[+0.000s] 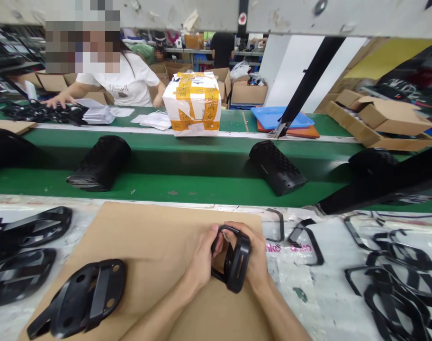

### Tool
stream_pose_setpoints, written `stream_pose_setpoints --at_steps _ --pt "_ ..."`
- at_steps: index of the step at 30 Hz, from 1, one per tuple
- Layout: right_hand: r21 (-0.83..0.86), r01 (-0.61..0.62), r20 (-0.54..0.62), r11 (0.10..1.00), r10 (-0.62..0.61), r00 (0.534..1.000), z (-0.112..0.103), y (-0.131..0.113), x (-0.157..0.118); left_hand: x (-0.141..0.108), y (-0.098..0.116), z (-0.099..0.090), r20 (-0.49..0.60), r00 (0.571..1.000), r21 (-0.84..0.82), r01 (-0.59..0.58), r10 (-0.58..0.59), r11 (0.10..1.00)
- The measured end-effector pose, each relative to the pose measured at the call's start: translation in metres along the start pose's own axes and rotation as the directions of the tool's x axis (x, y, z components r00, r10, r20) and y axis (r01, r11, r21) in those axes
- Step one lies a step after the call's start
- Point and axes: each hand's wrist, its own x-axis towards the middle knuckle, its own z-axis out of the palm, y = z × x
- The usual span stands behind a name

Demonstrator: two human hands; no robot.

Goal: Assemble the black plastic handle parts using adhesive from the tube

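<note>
Both my hands hold a black plastic part with a frame-like loop (240,265) above the cardboard sheet. My left hand (202,255) grips its left side, the fingers closed round the thin edge of the loop. Wrapped round the far and right side is my right hand (256,253), its fingertips partly hidden behind the part. To the left on the cardboard lies a black oval plastic bracket (83,298) with holes and a raised strap. Thin black frames (310,241) lie just right of my right hand.
Brown cardboard (141,232) covers the bench before me. Several black frames (397,293) are heaped at right, black brackets (27,270) at left. Perforated black housings (278,168) lie on the green conveyor (187,184). A taped box (194,104) stands beyond; a person (120,85) works across. A black post (308,90) slants upward.
</note>
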Motion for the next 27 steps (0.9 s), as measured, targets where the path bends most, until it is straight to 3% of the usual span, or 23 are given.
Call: stream_pose_setpoints --at_steps 3,6,9,12,14,16,19,21,24,27 --pt "-0.019 -0.047 -0.011 0.999 0.047 0.999 0.004 -0.009 0.003 0.006 0.003 -0.005 0.051 0.998 -0.015 0.021 -0.02 1.0" --pt "-0.072 -0.107 -0.013 0.992 0.106 0.994 0.008 -0.014 0.006 0.015 0.008 -0.015 0.173 0.983 -0.077 0.067 -0.053 0.995" --pt "-0.048 -0.065 0.016 0.997 0.065 0.998 0.01 -0.009 0.007 0.021 0.018 -0.027 0.251 0.967 -0.224 0.092 -0.034 0.97" --pt "-0.003 -0.036 0.066 0.999 0.036 0.997 0.01 0.0 0.006 0.025 0.029 -0.04 0.257 0.966 -0.411 0.079 0.033 0.908" --pt "-0.046 -0.008 0.08 0.999 0.012 0.997 0.011 0.005 0.007 0.03 0.032 -0.047 0.22 0.974 -0.471 0.051 0.061 0.881" --pt "-0.116 0.048 0.108 0.992 -0.036 0.994 0.013 0.008 0.007 0.036 0.03 -0.052 0.116 0.99 -0.431 -0.021 0.079 0.902" --pt "-0.181 0.107 0.125 0.978 -0.085 0.989 0.015 0.011 0.008 0.047 0.018 -0.055 -0.147 0.983 -0.207 -0.142 0.112 0.968" --pt "-0.199 0.111 0.112 0.974 -0.09 0.99 0.015 0.013 0.008 0.052 0.013 -0.055 -0.238 0.961 -0.088 -0.169 0.144 0.982" --pt "-0.232 0.083 0.102 0.969 -0.061 0.993 0.014 0.018 0.008 0.05 0.016 -0.055 -0.221 0.957 -0.051 -0.207 0.191 0.977" --pt "-0.278 0.033 0.084 0.96 -0.01 0.996 0.011 0.025 0.01 0.029 0.04 -0.052 -0.14 0.955 -0.014 -0.266 0.261 0.964"
